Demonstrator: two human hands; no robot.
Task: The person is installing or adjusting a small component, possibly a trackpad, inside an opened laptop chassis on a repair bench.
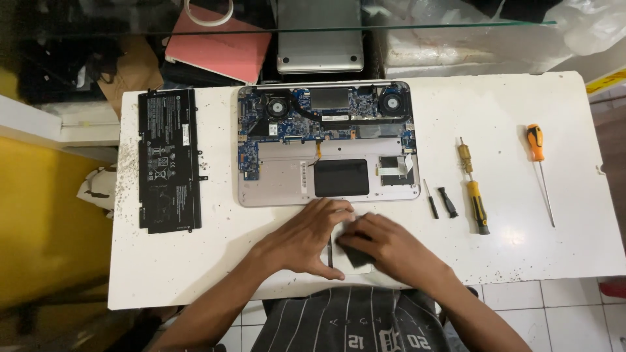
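At the near edge of the white counter [508, 117], just in front of the opened laptop, a flat rectangular part [352, 255] with a pale rim and a dark face lay under both hands. The left hand [306, 234] pressed down on its left side with fingers [336, 210] spread and flat, while the right hand [391, 244] covered its right side, fingers [357, 229] curled together over the dark face; whether they pinched an edge or only rested there I could not tell. Just beyond, the laptop [328, 143] sat with its bottom cover off, fans, board and a dark rectangular patch exposed, and its wide battery bay stood bare. The black battery pack [168, 160] lay well apart on the left of the counter, so the stripping-down looked well advanced, with the board and fans not yet removed. To the right lay two small black bits [441, 201], a yellow-handled driver [475, 192] and an orange-handled screwdriver [541, 171]. Behind the counter sat a second closed laptop [319, 36] and a pink case [218, 42]
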